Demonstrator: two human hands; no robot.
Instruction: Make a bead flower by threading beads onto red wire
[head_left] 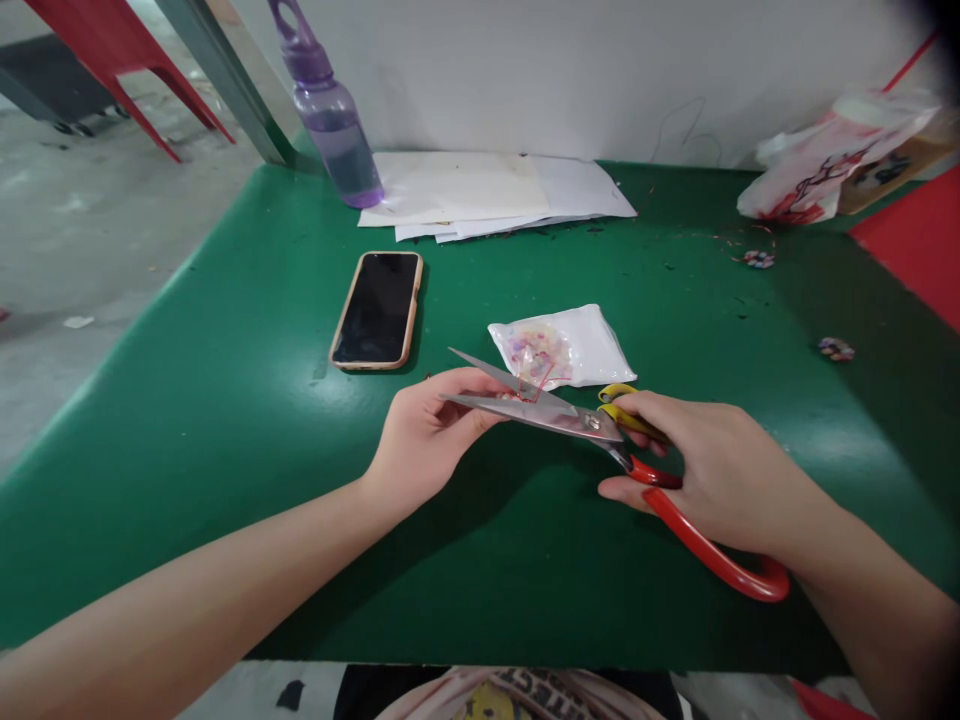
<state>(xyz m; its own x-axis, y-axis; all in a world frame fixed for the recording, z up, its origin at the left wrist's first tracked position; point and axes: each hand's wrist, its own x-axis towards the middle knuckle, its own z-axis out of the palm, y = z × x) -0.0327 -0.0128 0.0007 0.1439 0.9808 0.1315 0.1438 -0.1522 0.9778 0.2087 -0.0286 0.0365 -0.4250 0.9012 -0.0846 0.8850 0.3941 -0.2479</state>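
My right hand (724,465) grips a pair of scissors (559,418) with one red and one yellow handle. Their blades are parted and point left, over the fingertips of my left hand (427,430). Those fingers are pinched together on a thin red thread (541,384), whose loose ends rise between the blades. Something small and pale, perhaps beads, shows at the fingertips, but the blades partly hide it. Just behind the blades lies a clear-and-white packet (596,345) of small pastel beads.
On the green table (225,400) lie a phone (377,310), stacked papers (480,185) and two small bead clusters (835,349). A purple water bottle (341,140) stands at the back left. A plastic-wrapped drink cup (832,160) is at the back right, before a white wall.
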